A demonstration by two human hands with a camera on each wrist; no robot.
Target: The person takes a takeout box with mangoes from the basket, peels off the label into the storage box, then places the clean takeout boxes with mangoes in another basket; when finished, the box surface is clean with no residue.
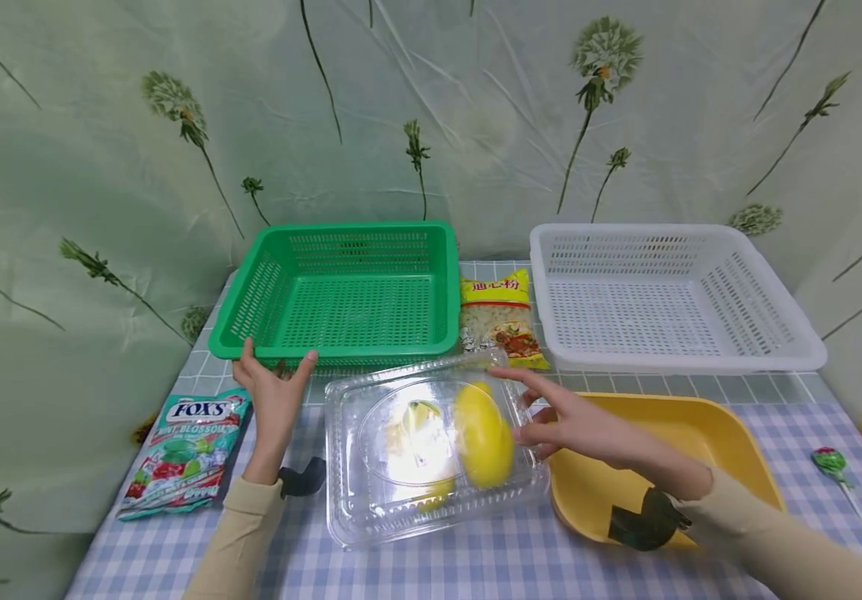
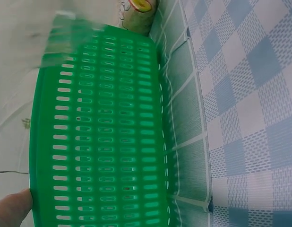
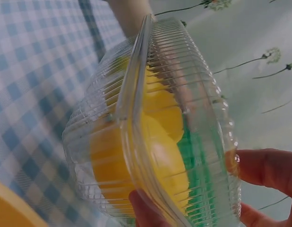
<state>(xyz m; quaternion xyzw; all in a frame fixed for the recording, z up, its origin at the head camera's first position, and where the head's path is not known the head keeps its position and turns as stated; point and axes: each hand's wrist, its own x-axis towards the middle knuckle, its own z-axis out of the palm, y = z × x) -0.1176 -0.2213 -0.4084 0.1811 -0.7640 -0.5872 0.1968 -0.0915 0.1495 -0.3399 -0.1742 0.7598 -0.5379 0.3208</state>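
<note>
While the right hand (image 1: 577, 423) grips its right side, a clear plastic box (image 1: 348, 492) tilts between the two hands, just in front of the green basket (image 1: 371, 352). Yellow fruit (image 1: 485, 442) shows inside, partly lost in glare; whether the box touches the counter (image 1: 401, 575), I cannot tell. The thumb of that hand presses the box's edge, and its other fingers touch the top. At the front rim of the green basket, the left hand (image 1: 272, 404) has its thumb and forefinger spread wide. Under that hand's left side lies a bag of sweets (image 1: 187, 454). Between the green basket and a white basket (image 1: 679, 361) lies a yellow-topped bag of pasta (image 1: 506, 323). A yellow tray (image 1: 689, 429) sits in front of the white basket, under the right forearm, and a lollipop (image 1: 830, 461) rests farther right. Behind everything hangs a flower-printed curtain (image 1: 476, 125).
</note>
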